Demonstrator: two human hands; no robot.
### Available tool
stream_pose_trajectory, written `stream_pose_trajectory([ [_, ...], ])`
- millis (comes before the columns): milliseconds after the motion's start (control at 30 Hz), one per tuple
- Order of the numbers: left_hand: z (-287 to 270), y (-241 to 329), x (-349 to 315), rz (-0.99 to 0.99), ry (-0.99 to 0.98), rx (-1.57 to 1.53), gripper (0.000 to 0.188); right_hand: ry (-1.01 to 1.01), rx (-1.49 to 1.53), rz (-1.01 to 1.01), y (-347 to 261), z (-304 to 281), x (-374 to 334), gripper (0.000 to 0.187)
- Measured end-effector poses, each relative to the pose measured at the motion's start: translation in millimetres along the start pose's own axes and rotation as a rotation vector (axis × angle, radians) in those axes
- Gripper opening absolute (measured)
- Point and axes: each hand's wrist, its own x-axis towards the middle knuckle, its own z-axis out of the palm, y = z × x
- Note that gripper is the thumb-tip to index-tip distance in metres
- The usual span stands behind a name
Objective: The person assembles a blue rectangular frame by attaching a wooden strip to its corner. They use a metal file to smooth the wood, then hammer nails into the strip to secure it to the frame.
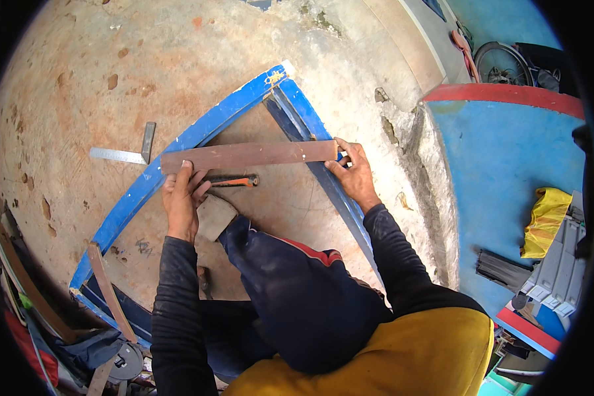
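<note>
A brown wooden board (244, 156) lies across two sides of a blue wooden frame (221, 117) on the ground. My left hand (183, 201) grips its left end, the thumb on top and fingers curled along the lower edge. At the other end, my right hand (355, 175) pinches the board's tip beside the frame's right rail; part of its fingers is hidden. An orange and black cutter knife (234, 182) lies on the floor inside the frame, just right of my left fingers. Left of the frame rests a try square (122, 155) with a steel blade.
My leg (303, 290) and foot are inside the frame. A thin wooden strip (109, 290) crosses its lower left corner, near a grey disc (127, 362). To the right is a blue floor (501, 158) with a red edge, a yellow cloth (546, 221) and a grey case (554, 267).
</note>
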Motion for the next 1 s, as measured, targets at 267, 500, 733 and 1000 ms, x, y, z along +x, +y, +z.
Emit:
stream_pose_trajectory([
  [267,-2,4,-3,-0.025,-0.040,0.017,0.038,-0.017,-0.051,-0.089,-9,0,4,0.069],
  [500,-130,62,-68,0.173,-0.400,-0.301,0.081,-0.157,0.044,-0.266,-80,25,-7,0.060],
  [733,-287,174,-240,0.091,-0.535,0.149,0.115,-0.482,0.221,-0.789,-224,133,-13,0.060],
  [1000,-292,74,-372,-0.252,0.115,0.911,0.066,-1.011,0.157,-1.464,-326,263,-117,0.065],
])
